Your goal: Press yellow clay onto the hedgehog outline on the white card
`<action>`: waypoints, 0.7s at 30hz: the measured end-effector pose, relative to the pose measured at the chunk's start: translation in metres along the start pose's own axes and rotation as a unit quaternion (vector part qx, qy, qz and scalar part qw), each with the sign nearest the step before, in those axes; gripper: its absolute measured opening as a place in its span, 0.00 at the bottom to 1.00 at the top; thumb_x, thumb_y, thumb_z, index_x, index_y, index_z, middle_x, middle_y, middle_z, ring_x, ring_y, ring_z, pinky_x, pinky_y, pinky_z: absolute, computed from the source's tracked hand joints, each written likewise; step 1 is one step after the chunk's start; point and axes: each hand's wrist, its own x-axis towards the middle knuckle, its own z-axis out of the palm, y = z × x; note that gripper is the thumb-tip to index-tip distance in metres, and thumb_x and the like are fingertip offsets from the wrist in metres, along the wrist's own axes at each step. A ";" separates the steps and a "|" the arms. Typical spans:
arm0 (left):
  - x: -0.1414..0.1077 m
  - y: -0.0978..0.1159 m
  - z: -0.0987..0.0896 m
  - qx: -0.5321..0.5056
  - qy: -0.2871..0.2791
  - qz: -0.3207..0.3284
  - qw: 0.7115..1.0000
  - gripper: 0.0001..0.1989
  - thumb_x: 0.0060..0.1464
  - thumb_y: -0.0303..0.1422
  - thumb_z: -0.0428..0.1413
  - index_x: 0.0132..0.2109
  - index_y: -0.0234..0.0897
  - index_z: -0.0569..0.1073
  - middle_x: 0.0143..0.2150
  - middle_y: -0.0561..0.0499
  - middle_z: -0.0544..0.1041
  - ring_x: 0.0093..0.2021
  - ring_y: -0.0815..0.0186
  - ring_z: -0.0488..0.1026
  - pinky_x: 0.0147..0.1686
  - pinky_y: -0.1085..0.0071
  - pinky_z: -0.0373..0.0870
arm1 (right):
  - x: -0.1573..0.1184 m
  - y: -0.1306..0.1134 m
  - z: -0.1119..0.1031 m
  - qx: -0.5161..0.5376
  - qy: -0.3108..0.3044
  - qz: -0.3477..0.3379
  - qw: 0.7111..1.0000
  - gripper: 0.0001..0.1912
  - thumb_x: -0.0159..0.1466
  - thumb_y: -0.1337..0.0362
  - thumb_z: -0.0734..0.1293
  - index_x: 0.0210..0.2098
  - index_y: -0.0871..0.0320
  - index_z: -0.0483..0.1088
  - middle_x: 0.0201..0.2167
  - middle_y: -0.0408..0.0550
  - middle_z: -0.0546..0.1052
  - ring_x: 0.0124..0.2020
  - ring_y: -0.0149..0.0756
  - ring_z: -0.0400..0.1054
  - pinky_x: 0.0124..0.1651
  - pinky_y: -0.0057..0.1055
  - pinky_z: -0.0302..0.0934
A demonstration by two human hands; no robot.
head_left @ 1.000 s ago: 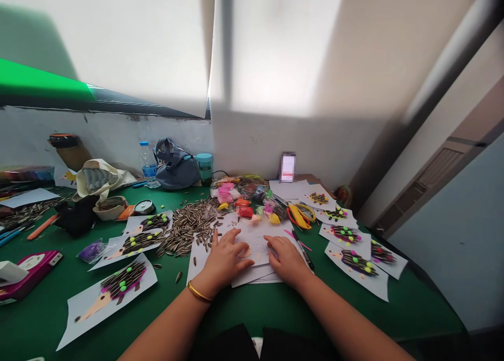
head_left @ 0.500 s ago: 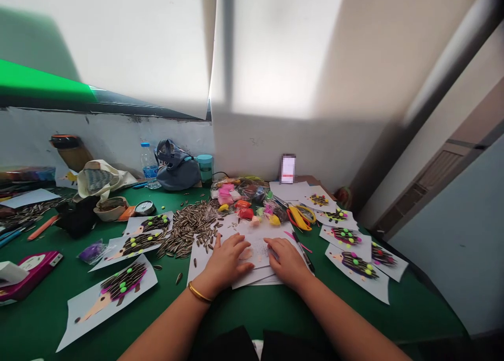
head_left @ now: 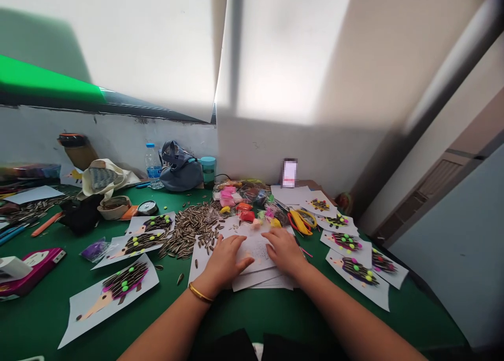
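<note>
White paper sheets [head_left: 258,269] lie in a loose stack on the table in front of me. My left hand [head_left: 228,256] rests on their left part, palm down, thumb apart from the fingers. On their right part lies my right hand [head_left: 284,251], fingers stretched forward and nothing held. Striped sunflower seeds [head_left: 189,230] are heaped just left of the sheets, some spilling onto them. Small packs of coloured clay [head_left: 247,215] lie beyond my fingertips. Yellow-handled scissors [head_left: 301,222] are to the right of the packs.
Hedgehog pictures made with seeds [head_left: 112,298] lie to the left, and more hedgehog pictures [head_left: 356,279] to the right. At the back stand a phone [head_left: 289,173], a teal-lidded cup [head_left: 208,172], a blue bag [head_left: 180,169] and a water bottle [head_left: 153,167]. A purple-red box [head_left: 39,269] sits far left.
My right hand has moved a little forward and left over the sheets, covering more of the pen beside it. My left hand stays on the paper. The view has shifted slightly.
</note>
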 end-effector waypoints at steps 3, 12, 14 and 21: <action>0.003 -0.001 -0.001 -0.019 0.032 -0.014 0.999 0.18 0.57 0.40 0.56 0.53 0.40 0.70 0.53 0.44 0.75 0.56 0.53 0.69 0.63 0.43 0.49 | 0.037 -0.001 0.000 -0.074 0.006 0.003 0.997 0.17 0.62 0.68 0.65 0.50 0.49 0.72 0.45 0.50 0.74 0.49 0.45 0.62 0.49 0.40 0.55; 0.008 -0.009 -0.007 -0.125 0.165 -0.034 0.978 0.08 0.56 0.29 0.54 0.41 0.40 0.75 0.47 0.47 0.75 0.51 0.59 0.71 0.54 0.58 0.67 | 0.072 -0.012 0.008 -0.042 0.031 -0.057 0.997 0.08 0.65 0.66 0.64 0.39 0.53 0.75 0.45 0.50 0.75 0.50 0.43 0.63 0.53 0.40 0.53; 0.008 -0.006 -0.008 -0.167 0.195 -0.021 0.966 0.08 0.58 0.30 0.53 0.42 0.40 0.75 0.47 0.46 0.74 0.51 0.60 0.71 0.52 0.60 0.68 | 0.056 -0.017 0.002 0.063 0.055 -0.066 0.994 0.09 0.67 0.68 0.61 0.42 0.54 0.73 0.46 0.49 0.75 0.48 0.39 0.66 0.52 0.36 0.57; 0.002 0.016 0.005 -0.338 0.093 -0.042 0.936 0.10 0.59 0.37 0.53 0.46 0.40 0.71 0.38 0.51 0.74 0.37 0.66 0.72 0.37 0.69 0.71 | -0.003 -0.032 -0.002 0.238 0.085 -0.053 0.966 0.12 0.67 0.69 0.60 0.47 0.54 0.71 0.45 0.50 0.73 0.47 0.37 0.68 0.50 0.34 0.64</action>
